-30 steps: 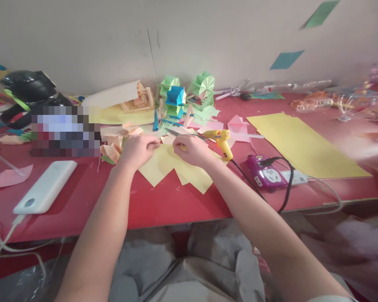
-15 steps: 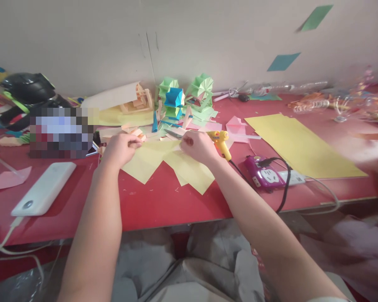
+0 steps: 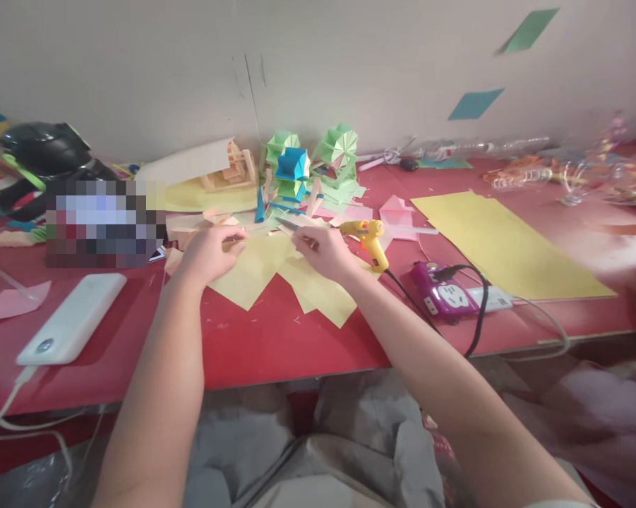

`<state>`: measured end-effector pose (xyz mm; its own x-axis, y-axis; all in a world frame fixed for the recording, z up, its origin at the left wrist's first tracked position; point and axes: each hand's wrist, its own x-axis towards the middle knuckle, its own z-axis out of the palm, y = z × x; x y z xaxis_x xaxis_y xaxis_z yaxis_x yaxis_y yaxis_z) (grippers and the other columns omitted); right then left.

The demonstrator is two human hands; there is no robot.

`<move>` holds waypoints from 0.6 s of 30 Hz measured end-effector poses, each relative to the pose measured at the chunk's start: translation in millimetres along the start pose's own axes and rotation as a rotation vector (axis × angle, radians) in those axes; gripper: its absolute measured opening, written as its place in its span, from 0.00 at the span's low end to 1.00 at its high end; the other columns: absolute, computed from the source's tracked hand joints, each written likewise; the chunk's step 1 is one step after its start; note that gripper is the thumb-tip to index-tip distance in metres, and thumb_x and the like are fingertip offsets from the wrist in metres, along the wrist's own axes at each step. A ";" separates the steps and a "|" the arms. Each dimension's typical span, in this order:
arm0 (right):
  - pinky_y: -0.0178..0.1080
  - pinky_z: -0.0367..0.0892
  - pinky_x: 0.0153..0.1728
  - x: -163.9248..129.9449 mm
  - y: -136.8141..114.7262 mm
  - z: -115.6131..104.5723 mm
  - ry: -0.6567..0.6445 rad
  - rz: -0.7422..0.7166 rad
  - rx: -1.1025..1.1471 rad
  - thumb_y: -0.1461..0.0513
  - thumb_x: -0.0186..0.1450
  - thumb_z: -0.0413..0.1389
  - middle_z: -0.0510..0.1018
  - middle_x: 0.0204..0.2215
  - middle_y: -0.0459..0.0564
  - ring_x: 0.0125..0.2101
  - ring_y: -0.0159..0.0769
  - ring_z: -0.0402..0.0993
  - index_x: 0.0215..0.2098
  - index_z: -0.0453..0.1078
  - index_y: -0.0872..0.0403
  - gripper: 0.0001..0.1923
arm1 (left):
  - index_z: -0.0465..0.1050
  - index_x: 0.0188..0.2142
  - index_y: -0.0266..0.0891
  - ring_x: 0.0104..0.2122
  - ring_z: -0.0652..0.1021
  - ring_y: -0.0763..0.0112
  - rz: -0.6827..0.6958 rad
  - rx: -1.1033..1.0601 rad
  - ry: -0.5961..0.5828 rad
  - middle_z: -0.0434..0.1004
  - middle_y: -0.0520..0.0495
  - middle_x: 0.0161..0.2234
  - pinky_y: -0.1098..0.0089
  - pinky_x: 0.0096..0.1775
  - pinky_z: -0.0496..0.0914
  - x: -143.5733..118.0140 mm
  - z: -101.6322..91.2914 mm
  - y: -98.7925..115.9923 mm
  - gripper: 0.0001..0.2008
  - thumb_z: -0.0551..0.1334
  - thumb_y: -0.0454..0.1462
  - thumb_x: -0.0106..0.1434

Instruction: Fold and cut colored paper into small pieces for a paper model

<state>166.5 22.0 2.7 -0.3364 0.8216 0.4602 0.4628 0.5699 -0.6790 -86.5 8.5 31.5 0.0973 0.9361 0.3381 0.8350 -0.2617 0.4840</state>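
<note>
My left hand (image 3: 214, 255) is closed in a pinch over the left edge of the pale yellow paper (image 3: 246, 279). Whatever sits between its fingertips is too small and blurred to make out. Facing it, my right hand (image 3: 325, 252) has its fingers curled together above another yellow piece (image 3: 318, 286); its grip is hidden too. Both papers have pointed corners toward the table's front edge. Just behind my right fingers shows a grey scissor-like blade (image 3: 289, 224). Right of that hand lies a yellow hot glue gun (image 3: 368, 240).
Folded green paper wheels (image 3: 339, 144) and a blue folded piece (image 3: 293, 164) stand at the back. A purple power socket (image 3: 447, 291) with cables and a large yellow sheet (image 3: 508, 243) lie to the right. At left are a white power bank (image 3: 74, 321) and a black object (image 3: 45, 152).
My right hand has moved a little left, closer to my left hand, uncovering more of the glue gun. My left hand and the left yellow paper have shifted slightly right.
</note>
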 end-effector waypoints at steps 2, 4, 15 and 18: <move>0.36 0.63 0.31 -0.9 -2.2 2.1 -0.023 -0.020 0.003 0.61 0.68 0.52 0.77 0.27 0.48 0.26 0.32 0.69 0.32 0.74 0.55 0.11 | 0.82 0.39 0.45 0.44 0.81 0.55 0.098 -0.053 -0.031 0.85 0.46 0.42 0.59 0.47 0.73 -0.7 7.0 9.6 0.09 0.65 0.39 0.60; 0.36 0.62 0.31 -1.7 -4.4 3.5 -0.035 -0.058 -0.002 0.62 0.68 0.51 0.77 0.27 0.48 0.27 0.32 0.69 0.32 0.74 0.55 0.11 | 0.81 0.37 0.43 0.42 0.81 0.59 0.188 -0.129 -0.015 0.85 0.46 0.40 0.61 0.47 0.72 -1.1 15.7 21.2 0.09 0.62 0.40 0.63; 0.36 0.63 0.34 -3.0 -9.1 -4.1 0.087 -0.133 -0.065 0.62 0.69 0.49 0.74 0.27 0.48 0.29 0.33 0.67 0.32 0.74 0.53 0.13 | 0.75 0.26 0.42 0.32 0.75 0.66 0.119 -0.180 0.038 0.78 0.49 0.27 0.67 0.36 0.69 1.8 20.7 28.1 0.04 0.61 0.37 0.54; 0.37 0.65 0.34 -1.7 -8.4 -10.3 0.167 -0.064 -0.061 0.61 0.69 0.49 0.74 0.28 0.49 0.28 0.33 0.67 0.33 0.75 0.52 0.13 | 0.75 0.25 0.42 0.29 0.75 0.66 0.049 -0.147 0.047 0.78 0.49 0.26 0.66 0.35 0.69 2.3 15.7 16.7 0.04 0.62 0.37 0.53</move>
<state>171.6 16.0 13.5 -0.2281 0.7718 0.5935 0.4953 0.6168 -0.6117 -63.9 9.9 27.7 0.1080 0.9101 0.4001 0.7410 -0.3419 0.5779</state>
